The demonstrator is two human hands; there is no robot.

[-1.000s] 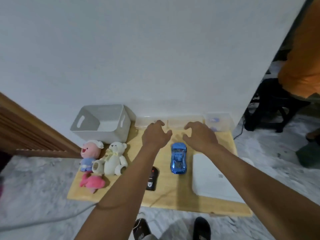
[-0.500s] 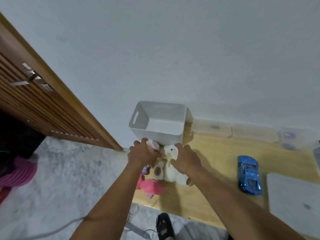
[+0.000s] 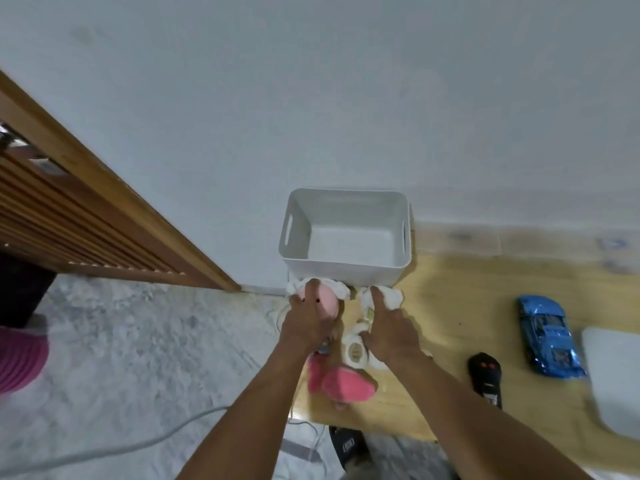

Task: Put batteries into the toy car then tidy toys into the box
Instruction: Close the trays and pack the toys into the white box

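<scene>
The white box (image 3: 346, 270) stands empty at the table's back left corner against the wall. Just in front of it, my left hand (image 3: 306, 323) grips the pink-faced doll (image 3: 327, 303) with the white hat. My right hand (image 3: 391, 330) is closed on the white teddy bear (image 3: 356, 351), whose head and one paw stick out around my fingers. A pink plush toy (image 3: 341, 382) lies on the table under my left wrist. The blue toy car (image 3: 547, 341) sits on the table to the right, with the black remote (image 3: 485, 375) beside it.
The wooden table (image 3: 467, 289) is low, and its left edge runs beside the dolls. A white pad (image 3: 616, 379) lies at the right edge. Clear plastic cases (image 3: 485, 240) line the wall. A slatted wooden door (image 3: 69, 220) stands left, with a cable (image 3: 138, 441) on the marble floor.
The view swung left from the car to the plush toys. Both hands moved from above the car to the dolls and closed on them; now they hold them slightly nearer the box.
</scene>
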